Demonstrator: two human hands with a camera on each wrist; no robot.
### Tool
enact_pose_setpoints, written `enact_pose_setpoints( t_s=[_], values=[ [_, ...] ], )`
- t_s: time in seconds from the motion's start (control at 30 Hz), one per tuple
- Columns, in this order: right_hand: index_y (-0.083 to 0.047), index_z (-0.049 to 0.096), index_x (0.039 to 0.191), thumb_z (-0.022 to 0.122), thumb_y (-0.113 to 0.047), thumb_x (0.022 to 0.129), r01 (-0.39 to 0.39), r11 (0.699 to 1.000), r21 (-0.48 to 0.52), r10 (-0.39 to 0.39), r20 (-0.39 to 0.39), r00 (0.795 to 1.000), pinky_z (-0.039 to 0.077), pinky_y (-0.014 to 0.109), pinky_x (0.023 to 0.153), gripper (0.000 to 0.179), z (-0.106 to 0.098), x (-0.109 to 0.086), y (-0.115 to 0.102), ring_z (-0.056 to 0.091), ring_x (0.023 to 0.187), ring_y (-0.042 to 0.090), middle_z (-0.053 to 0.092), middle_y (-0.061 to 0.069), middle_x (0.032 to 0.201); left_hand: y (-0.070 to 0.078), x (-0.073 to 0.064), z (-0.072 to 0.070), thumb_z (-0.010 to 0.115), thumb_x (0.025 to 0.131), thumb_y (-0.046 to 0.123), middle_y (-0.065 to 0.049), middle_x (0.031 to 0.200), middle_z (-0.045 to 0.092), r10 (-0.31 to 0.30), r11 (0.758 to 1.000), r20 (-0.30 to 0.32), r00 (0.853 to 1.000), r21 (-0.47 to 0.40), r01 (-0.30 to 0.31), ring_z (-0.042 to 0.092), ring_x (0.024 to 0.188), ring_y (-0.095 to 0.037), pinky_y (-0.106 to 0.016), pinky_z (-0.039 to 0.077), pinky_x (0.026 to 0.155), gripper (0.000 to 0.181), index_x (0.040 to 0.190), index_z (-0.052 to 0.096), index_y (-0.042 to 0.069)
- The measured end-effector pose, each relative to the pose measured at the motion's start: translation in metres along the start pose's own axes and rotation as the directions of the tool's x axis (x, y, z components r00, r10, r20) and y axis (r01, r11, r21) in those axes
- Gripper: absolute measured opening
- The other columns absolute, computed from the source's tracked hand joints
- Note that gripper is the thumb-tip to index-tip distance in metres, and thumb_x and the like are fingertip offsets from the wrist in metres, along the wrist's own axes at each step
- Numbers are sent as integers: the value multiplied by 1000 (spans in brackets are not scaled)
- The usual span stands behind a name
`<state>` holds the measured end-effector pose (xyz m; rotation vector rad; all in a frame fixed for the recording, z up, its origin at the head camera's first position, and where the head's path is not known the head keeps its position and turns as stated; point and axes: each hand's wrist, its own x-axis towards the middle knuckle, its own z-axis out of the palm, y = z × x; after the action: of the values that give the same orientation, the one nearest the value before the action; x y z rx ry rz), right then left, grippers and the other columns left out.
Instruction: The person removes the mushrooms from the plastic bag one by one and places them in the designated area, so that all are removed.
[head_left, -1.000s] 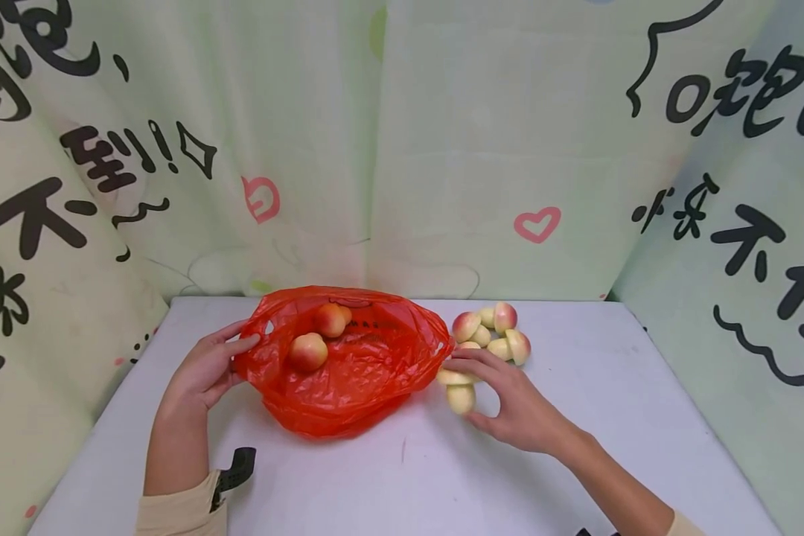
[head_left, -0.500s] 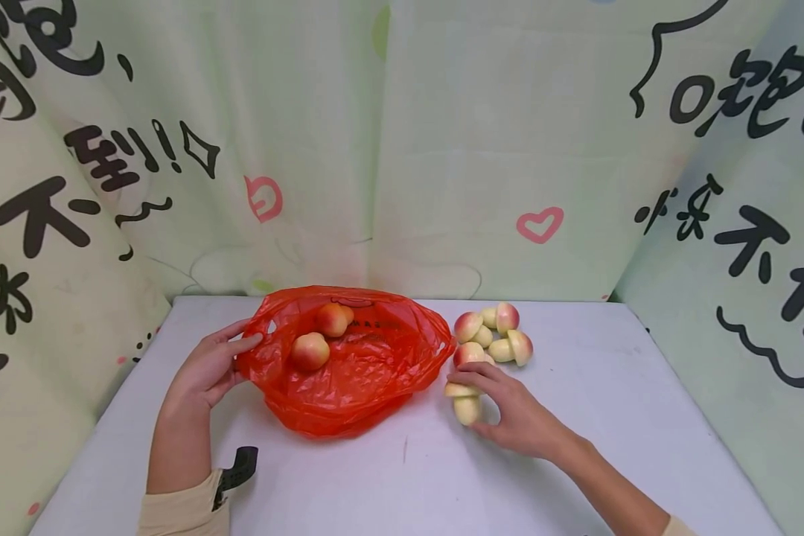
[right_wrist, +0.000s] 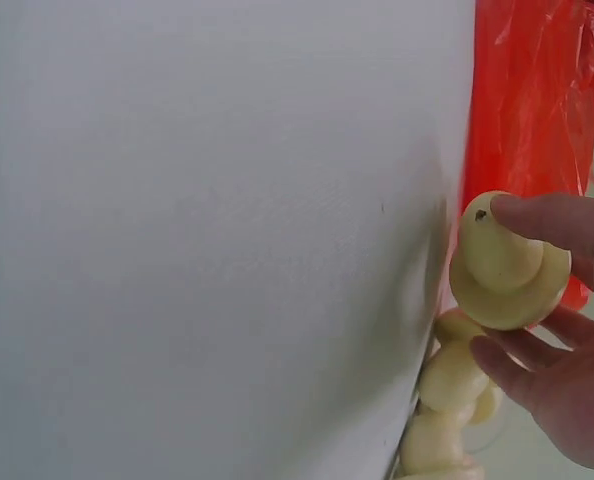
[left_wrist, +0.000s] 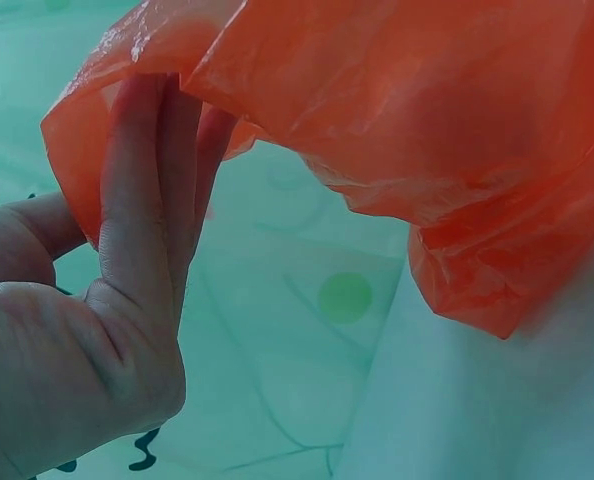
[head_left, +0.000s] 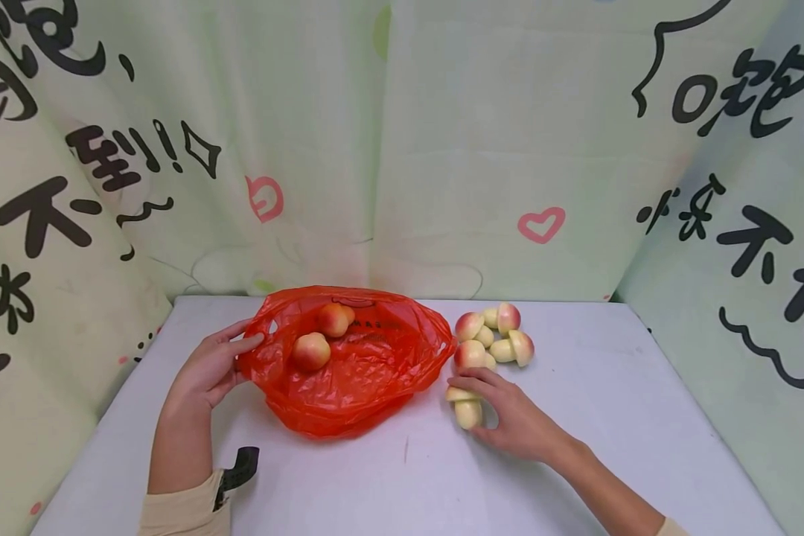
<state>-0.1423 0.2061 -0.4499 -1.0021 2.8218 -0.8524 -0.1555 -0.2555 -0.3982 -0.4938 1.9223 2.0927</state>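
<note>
Right of the table's (head_left: 348, 491) center, the right hand (head_left: 514, 417) pinches a mushroom (head_left: 467, 411) between thumb and fingers. Toward the left edge, the left hand (head_left: 208, 366) pinches a red bag (head_left: 375, 376) by its rim, two mushrooms (head_left: 310, 351) inside. Four mushrooms (head_left: 521, 348) cluster near the far edge.

White table (head_left: 402, 484), red bag (head_left: 368, 376) apparently resting on it, four mushroom-shaped pieces (head_left: 485, 336) clustered nearby

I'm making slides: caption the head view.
Left hand holds a red bag; right hand grips a mushroom near four others.
</note>
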Motion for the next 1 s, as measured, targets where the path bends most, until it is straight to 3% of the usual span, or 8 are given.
enact_pose_setpoints(
  t_s=[0.3,0.57,1.0],
  values=[
    [-19,60,146,85,-3,82,-47,999,-8,47,5,999,53,58,104,71,5,-2,2,54,136,31,54,7,150,1,-1,0,62,106,31,-12,162,39,-1,1000,-4,1000,9,1,64,109,-12,-30,62,91,69,166,29,22],
    [-19,61,144,87,-3,79,-17,999,-44,16,-35,999,54,59,103,72,6,-2,4,55,134,31,56,8,149,1,-1,-1,62,106,32,-12,161,40,-1,1000,-4,1000,10,1,64,109,-12,-30,61,91,69,166,29,22],
    [-21,62,144,89,-6,79,-18,998,-56,16,-35,999,56,54,102,73,7,-3,7,55,135,29,55,7,149,-1,2,-1,61,106,31,-12,162,39,5,1000,-4,1000,8,-5,64,109,-12,-29,62,89,68,166,29,22]
  ],
)
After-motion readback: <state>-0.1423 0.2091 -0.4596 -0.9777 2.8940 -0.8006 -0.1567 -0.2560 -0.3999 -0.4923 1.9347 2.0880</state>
